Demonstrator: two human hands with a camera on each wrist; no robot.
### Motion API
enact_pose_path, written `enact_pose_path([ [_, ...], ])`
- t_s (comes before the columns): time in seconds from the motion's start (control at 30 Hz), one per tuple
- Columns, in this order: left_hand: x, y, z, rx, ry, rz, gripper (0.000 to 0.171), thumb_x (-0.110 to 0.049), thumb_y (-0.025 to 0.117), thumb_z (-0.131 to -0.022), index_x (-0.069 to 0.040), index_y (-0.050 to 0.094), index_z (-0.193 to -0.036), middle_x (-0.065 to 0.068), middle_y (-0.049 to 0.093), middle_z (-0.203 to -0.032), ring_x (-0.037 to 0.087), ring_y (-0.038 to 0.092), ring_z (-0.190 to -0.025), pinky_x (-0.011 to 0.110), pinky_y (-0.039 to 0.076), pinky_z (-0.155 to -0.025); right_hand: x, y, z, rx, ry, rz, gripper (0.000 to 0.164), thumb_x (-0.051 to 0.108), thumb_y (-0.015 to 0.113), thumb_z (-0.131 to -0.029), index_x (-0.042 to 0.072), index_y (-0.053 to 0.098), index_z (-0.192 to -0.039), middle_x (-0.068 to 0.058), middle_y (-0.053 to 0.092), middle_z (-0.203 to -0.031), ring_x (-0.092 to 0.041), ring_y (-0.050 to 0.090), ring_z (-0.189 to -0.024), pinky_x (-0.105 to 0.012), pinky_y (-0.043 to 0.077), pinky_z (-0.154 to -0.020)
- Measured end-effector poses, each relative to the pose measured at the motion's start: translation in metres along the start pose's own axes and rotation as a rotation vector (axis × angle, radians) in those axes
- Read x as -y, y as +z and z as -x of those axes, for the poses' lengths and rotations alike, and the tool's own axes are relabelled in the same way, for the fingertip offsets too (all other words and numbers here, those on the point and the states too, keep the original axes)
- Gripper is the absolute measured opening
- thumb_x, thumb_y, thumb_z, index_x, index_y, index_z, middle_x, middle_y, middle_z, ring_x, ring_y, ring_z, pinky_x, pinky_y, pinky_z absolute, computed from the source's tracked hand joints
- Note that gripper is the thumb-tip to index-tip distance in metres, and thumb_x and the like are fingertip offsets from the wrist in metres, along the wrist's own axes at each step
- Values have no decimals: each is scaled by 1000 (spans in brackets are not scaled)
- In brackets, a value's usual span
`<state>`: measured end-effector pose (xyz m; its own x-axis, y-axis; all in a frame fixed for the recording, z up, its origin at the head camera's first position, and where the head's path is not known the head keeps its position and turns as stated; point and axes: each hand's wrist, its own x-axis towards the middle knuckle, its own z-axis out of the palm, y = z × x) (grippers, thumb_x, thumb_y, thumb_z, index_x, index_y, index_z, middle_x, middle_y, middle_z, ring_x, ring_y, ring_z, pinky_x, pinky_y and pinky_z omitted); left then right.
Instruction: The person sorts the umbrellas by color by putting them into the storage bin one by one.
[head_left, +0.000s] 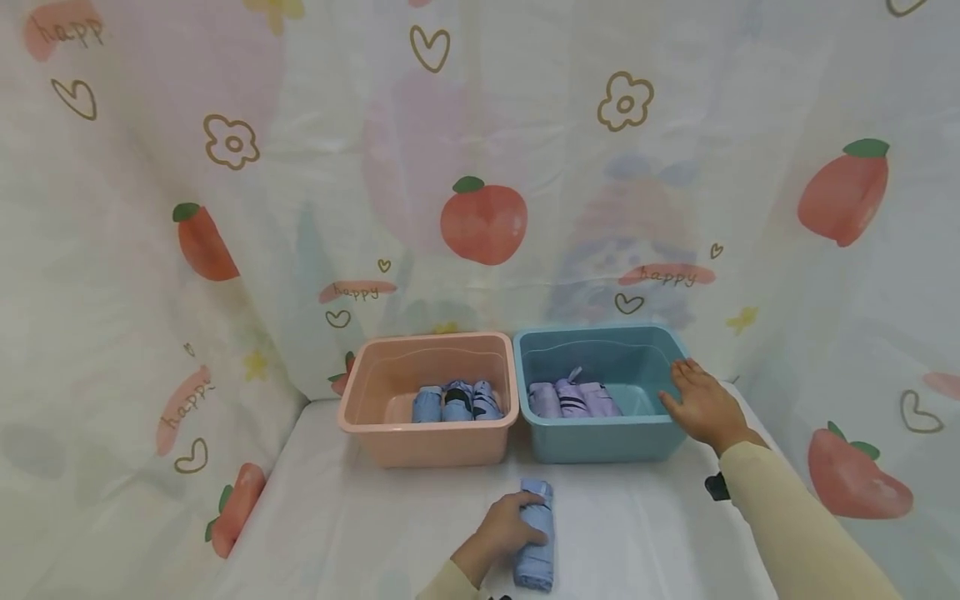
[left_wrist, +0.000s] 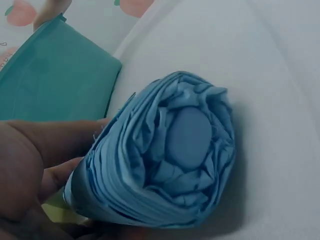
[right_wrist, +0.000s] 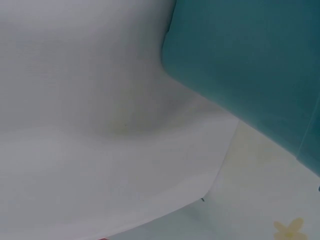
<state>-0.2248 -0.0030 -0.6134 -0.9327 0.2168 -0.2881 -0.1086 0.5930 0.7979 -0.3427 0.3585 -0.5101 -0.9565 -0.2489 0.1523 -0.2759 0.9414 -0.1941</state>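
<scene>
A light blue folded umbrella (head_left: 536, 546) lies on the white table in front of the bins. My left hand (head_left: 504, 527) grips it around the middle, fingers on its far side and thumb on the near side. In the left wrist view, the end of the umbrella (left_wrist: 187, 137) faces the camera, with a round blue knob amid the rolled cloth. With fingers extended, my right hand (head_left: 705, 404) rests at the right rim of the teal bin (head_left: 607, 442). The right wrist view shows the bin's outer wall (right_wrist: 245, 55), but no fingers.
Three purple folded umbrellas (head_left: 573, 400) lie inside the teal bin. Left of it stands a peach bin (head_left: 442, 446) with three blue folded umbrellas (head_left: 457, 402). A patterned curtain (head_left: 480, 125) hangs behind and at both sides of the table (head_left: 360, 533).
</scene>
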Motion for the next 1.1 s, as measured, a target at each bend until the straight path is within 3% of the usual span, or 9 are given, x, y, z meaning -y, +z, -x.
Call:
enact_pose_path([
  [0.23, -3, -14, 6, 42, 36, -88, 53, -15, 89, -65, -36, 72, -110, 3, 63, -117, 26, 58, -105, 54, 46, -90, -1, -2, 0, 15, 3, -10, 77, 46, 41, -101, -17, 28, -143, -34, 26, -149, -46, 16, -141, -58, 17, -111],
  [0.37, -5, -34, 19, 56, 72, -110, 54, -16, 89, -66, -39, 71, -111, 1, 63, -112, 24, 58, -101, 54, 47, -88, -1, 1, 1, 17, 6, -26, 77, 46, 39, -102, -17, 27, -144, -34, 25, -150, -46, 15, -142, -58, 16, -111],
  [0.53, -2, -74, 43, 26, 89, -76, 53, -18, 88, -68, -38, 70, -114, 1, 62, -113, 27, 58, -104, 57, 46, -88, -2, 8, 3, 15, 5, -45, 77, 46, 40, -102, -17, 28, -144, -34, 25, -150, -46, 15, -141, -58, 17, -110],
  [0.8, 1, -145, 79, -83, 116, -67, 54, -23, 86, -71, -34, 67, -121, 9, 55, -134, 38, 49, -122, 64, 37, -95, -1, 9, 5, 26, 2, -24, 77, 46, 41, -101, -16, 28, -144, -34, 26, -149, -46, 16, -141, -59, 18, -109],
  [0.93, -5, -182, 80, -170, 170, -92, 57, -18, 85, -74, -29, 65, -126, 13, 51, -140, 40, 45, -127, 64, 36, -98, -2, 3, 3, 16, 0, -16, 76, 44, 43, -101, -17, 29, -143, -35, 27, -148, -47, 17, -140, -60, 18, -109],
  [1.1, -9, -224, 66, -268, 222, -69, 59, -8, 84, -74, -23, 65, -128, 13, 51, -139, 35, 48, -124, 58, 40, -97, -3, -1, 1, 17, 6, -9, 75, 44, 42, -101, -16, 28, -144, -34, 27, -149, -47, 16, -141, -59, 17, -110],
])
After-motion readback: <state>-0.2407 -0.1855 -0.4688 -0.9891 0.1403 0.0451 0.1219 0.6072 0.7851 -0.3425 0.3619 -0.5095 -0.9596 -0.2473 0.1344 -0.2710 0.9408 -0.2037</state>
